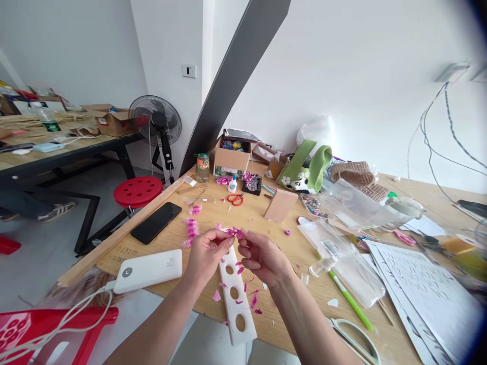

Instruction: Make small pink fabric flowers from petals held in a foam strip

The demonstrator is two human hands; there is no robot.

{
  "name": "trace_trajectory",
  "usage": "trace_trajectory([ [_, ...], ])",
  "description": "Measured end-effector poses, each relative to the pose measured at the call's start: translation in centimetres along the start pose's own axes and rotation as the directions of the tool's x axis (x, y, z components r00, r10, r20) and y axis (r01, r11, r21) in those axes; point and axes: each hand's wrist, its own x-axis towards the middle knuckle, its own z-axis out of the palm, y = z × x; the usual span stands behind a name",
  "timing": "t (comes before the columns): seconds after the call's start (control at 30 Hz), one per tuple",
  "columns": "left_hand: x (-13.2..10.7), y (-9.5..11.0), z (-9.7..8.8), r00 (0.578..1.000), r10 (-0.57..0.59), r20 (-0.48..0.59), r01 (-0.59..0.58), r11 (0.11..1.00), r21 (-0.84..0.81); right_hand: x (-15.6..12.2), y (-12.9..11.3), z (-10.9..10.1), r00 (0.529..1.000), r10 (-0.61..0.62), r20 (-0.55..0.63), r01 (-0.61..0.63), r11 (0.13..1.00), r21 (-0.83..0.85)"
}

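Note:
My left hand (207,253) and my right hand (262,256) meet above the wooden table (289,248), fingertips pinching a small pink paper piece (236,232) between them. Under the hands lies a white strip with round holes (236,296), scattered with pink scraps (253,299). More pink curled pieces (191,229) lie just left of the hands.
A white power bank (148,270) with its cable and a black phone (156,222) lie at left. Red scissors (236,198), a glue bottle (232,185), a cardboard box (231,159), plastic bags (350,253), a green pen (348,299), pale scissors (355,337) and white sheets (426,289) crowd the table. A red stool (137,191) and fan (155,121) stand behind.

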Motion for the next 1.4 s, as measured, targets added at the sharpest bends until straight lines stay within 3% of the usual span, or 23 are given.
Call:
trace_trajectory([
  [0.1, 0.4, -0.2, 0.1, 0.995, -0.094, -0.036, 0.090, 0.991, -0.097, 0.4, 0.0, 0.0, 0.999, 0.051, 0.004, -0.051, 0.998, 0.046],
  [0.3, 0.8, -0.7, 0.0, 0.990, -0.096, -0.105, 0.090, 0.994, -0.060, 0.7, 0.1, 0.3, 0.996, 0.086, 0.001, -0.086, 0.995, 0.058],
  [0.53, 0.7, -1.3, 0.0, 0.988, 0.086, -0.130, -0.061, 0.981, 0.184, 1.3, 0.3, 0.4, 0.997, 0.081, -0.004, -0.081, 0.995, 0.061],
  [0.67, 0.6, -1.3, 0.0, 0.960, 0.247, -0.136, -0.190, 0.923, 0.334, 1.4, 0.6, 0.2, 0.997, 0.065, -0.046, -0.064, 0.998, 0.030],
  [0.87, 0.4, -1.4, 0.1, 0.918, 0.378, -0.119, -0.296, 0.854, 0.428, 1.3, 0.9, 0.0, 0.997, 0.037, -0.071, -0.037, 0.999, 0.005],
  [1.17, 0.3, -2.1, 0.3, 0.853, 0.493, -0.171, -0.394, 0.824, 0.407, 1.1, 1.9, -0.3, 0.999, -0.050, -0.004, 0.050, 0.997, -0.057],
  [1.4, 0.1, -2.5, 0.1, 0.858, 0.483, -0.176, -0.412, 0.851, 0.327, 0.2, 1.9, 0.6, 0.996, -0.085, -0.007, 0.084, 0.992, -0.092],
])
